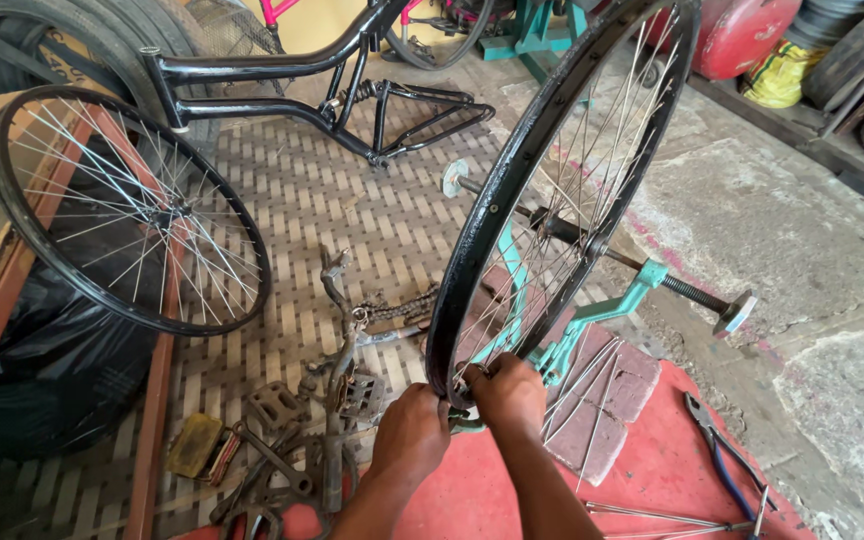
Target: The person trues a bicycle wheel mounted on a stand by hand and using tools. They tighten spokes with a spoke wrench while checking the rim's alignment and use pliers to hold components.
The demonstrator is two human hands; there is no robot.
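Observation:
A black spoked bicycle rim (492,210) stands upright in a teal truing stand (607,305). Both my hands work at the rim's lowest part. My left hand (410,430) grips the rim's bottom edge from the left, fingers curled. My right hand (507,393) is closed around something small at the spokes by the rim, too small to identify. The spot where my fingers meet the rim is hidden by the hands.
A second black wheel (122,205) leans at the left against a wooden board. A black bicycle frame (322,100) lies behind. Pedals, a chain and crank parts (342,390) lie on the woven mat. Blue-handled pliers (722,450) and loose spokes (652,517) rest on the red surface.

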